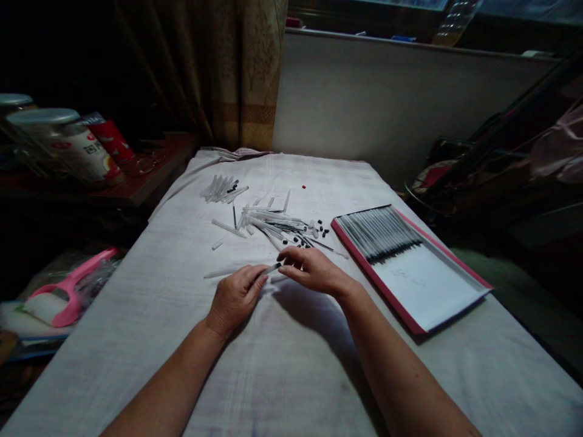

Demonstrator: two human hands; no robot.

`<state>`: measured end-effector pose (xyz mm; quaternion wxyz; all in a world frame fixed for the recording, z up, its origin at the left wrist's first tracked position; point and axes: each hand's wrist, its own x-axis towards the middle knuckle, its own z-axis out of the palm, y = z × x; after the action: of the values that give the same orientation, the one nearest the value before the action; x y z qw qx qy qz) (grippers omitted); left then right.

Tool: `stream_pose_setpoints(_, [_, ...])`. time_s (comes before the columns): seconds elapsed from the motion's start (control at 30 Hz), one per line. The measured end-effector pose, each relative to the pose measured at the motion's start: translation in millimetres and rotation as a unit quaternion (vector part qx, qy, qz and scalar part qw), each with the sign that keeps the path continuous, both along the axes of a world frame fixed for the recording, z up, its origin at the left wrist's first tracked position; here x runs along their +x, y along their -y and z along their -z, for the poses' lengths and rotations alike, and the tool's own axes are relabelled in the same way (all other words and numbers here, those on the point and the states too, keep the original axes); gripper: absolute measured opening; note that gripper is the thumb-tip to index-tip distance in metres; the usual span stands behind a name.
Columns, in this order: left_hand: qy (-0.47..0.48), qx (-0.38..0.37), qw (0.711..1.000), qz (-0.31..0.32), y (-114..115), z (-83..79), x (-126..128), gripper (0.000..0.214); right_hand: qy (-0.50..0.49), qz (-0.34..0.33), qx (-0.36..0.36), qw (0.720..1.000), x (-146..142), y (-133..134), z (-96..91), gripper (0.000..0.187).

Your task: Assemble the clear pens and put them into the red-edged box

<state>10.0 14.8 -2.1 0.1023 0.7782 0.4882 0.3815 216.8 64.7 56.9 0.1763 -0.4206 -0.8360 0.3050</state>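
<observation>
One pen tube [273, 267] | left hand [234, 297] + right hand [314, 271] pinching | jar label [88, 155] illegible

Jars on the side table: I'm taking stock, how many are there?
2: the front jar beside the red packet, the second jar behind it at the picture's left edge, mostly cut off. Others may hide in the dark.

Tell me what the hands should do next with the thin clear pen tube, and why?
Probably press the dark tip fully into the thin clear plastic pen tube. The left hand and right hand both pinch it at their fingertips, and similar pens lie lined up in the red-rimmed flat tray.
</observation>
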Motion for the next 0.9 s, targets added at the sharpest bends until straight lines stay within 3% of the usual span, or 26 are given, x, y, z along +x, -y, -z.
stream_pose_setpoints(0.17, [-0.001, -0.005, 1.0, 0.002, 0.3, -0.6, -0.4, 0.025, 0.023, -0.006, 0.025, 0.999, -2.9, 0.5, 0.5, 0.013])
stream_pose_setpoints(0.3, [-0.005, 0.012, 1.0, -0.004, 0.2, -2.4, -2.3, 0.024, 0.031, 0.005, 0.026, 0.999, -8.7, 0.8, 4.8, 0.029])
stream_pose_setpoints(0.47, [-0.015, 0.067, 0.997, -0.027, -2.2, -6.1, -6.0, 0.021, -0.084, 0.033, -0.046, 0.995, -20.2, 2.1, 18.2, 0.04])
stream_pose_setpoints(0.6, [-0.035, 0.098, 0.993, -0.053, -3.3, -10.1, -8.0, 0.018, -0.167, 0.064, -0.139, 0.974, -31.6, 3.0, 27.5, 0.049])
stream_pose_setpoints(0.73, [-0.02, 0.123, 0.985, -0.122, -2.9, -15.5, -7.9, 0.019, -0.214, 0.143, -0.12, 0.959, -35.4, -1.1, 32.9, 0.05])
stream_pose_setpoints(0.8, [0.046, 0.096, 0.984, -0.145, -3.9, -15.6, -7.6, 0.023, -0.25, 0.202, -0.091, 0.943, -34.8, -2.8, 34.3, 0.048])
stream_pose_setpoints(0.87, [0.161, 0.004, 0.977, -0.141, -6.3, -13.3, -7.3, 0.028, -0.266, 0.218, -0.075, 0.936, -35.4, -1.7, 34.1, 0.047])
stream_pose_setpoints(0.9, [0.236, -0.066, 0.96, -0.136, -8.0, -11.8, -7.1, 0.034, -0.257, 0.204, -0.07, 0.942, -36.7, -0.3, 33.2, 0.047])
